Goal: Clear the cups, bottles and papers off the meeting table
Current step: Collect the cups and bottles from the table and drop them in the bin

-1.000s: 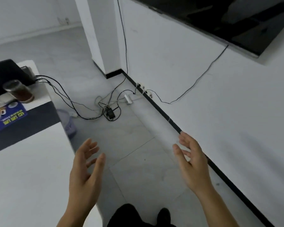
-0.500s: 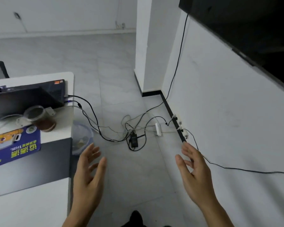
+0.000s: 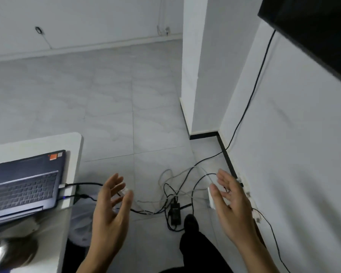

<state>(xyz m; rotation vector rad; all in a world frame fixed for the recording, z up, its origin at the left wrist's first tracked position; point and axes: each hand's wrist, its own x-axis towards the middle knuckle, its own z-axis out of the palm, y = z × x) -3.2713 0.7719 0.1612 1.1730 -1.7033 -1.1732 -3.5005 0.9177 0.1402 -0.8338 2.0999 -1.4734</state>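
A clear plastic cup point(image 3: 10, 253) with dark drink stands blurred on the white meeting table point(image 3: 73, 154), at the bottom left edge of the view, in front of an open laptop point(image 3: 24, 186). My left hand point(image 3: 110, 215) hovers beside the table's end, over the floor, fingers apart and holding nothing. My right hand point(image 3: 232, 205) is raised near the wall, also spread and empty. Neither hand touches anything. Bottles and papers are out of view.
Black and white cables point(image 3: 177, 196) with a power adapter point(image 3: 174, 212) and a white power strip point(image 3: 212, 200) lie tangled on the tiled floor. A pale waste bin point(image 3: 81, 227) stands under the table's end. A white pillar point(image 3: 201, 66) and a wall-mounted screen point(image 3: 313, 30) are on the right.
The view has swung up and leftward along the table end: the laptop and cup slid toward the bottom left, the blue leaflet left the view. Both hands stay raised, empty and apart.
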